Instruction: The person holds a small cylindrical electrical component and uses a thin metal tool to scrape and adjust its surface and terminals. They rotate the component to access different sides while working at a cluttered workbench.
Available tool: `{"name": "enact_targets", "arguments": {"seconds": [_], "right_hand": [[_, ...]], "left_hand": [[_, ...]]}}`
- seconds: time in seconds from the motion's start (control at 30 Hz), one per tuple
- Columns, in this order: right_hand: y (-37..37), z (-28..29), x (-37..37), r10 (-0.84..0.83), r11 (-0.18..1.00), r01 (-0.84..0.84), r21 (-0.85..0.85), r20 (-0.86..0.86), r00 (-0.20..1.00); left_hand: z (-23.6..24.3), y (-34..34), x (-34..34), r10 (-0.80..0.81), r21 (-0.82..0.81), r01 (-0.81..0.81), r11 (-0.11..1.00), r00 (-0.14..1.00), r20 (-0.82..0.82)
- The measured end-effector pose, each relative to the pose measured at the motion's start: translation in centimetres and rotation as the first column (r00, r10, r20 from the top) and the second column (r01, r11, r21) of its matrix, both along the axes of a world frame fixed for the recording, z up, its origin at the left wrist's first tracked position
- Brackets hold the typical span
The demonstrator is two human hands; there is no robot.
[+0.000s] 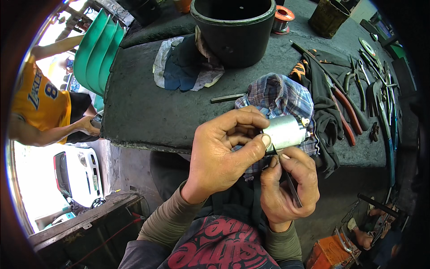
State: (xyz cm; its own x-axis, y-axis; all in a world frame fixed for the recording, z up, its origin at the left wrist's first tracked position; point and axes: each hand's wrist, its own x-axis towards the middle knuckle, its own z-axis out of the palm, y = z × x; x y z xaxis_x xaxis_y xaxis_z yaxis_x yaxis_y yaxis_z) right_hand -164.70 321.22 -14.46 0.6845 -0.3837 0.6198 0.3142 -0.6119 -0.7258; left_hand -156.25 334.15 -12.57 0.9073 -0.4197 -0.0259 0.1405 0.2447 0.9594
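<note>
A silver metal cylinder with terminals on its right end, looking like a starter solenoid [285, 131], is gripped at its left end by my left hand [224, 154]. My left thumb presses on its edge. Just below it, my right hand [290, 186] pinches a thin, dark flat metal strip [293, 192], which runs down across the palm. The upper end of the strip meets the cylinder's lower left edge by my left thumb. Whether it is a blade or a file I cannot tell. Behind the cylinder lies a crumpled plaid cloth [284, 92].
On the dark workbench [134, 89] stand a black bucket [237, 38], a solder spool [282, 19] and a rusty can [329, 19]. Red-handled pliers [344, 110] and several tools lie right, on dark cloth. A person in a yellow jersey [42, 101] stands left, beyond the bench edge.
</note>
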Motion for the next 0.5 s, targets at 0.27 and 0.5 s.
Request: {"name": "enact_targets", "arguments": {"seconds": [0.27,0.5], "right_hand": [[-0.14,-0.07,-0.15,0.019,1.0,-0.019,0.004,-0.002,1.0],[-0.3,-0.1,-0.23,0.032,0.999,-0.032,-0.004,-0.002,0.999]], "left_hand": [[0.06,0.03,-0.01,0.0,0.009,0.0,1.0,1.0,0.0],[0.18,0.02,0.03,0.001,0.031,-0.001,1.0,1.0,-0.002]]}}
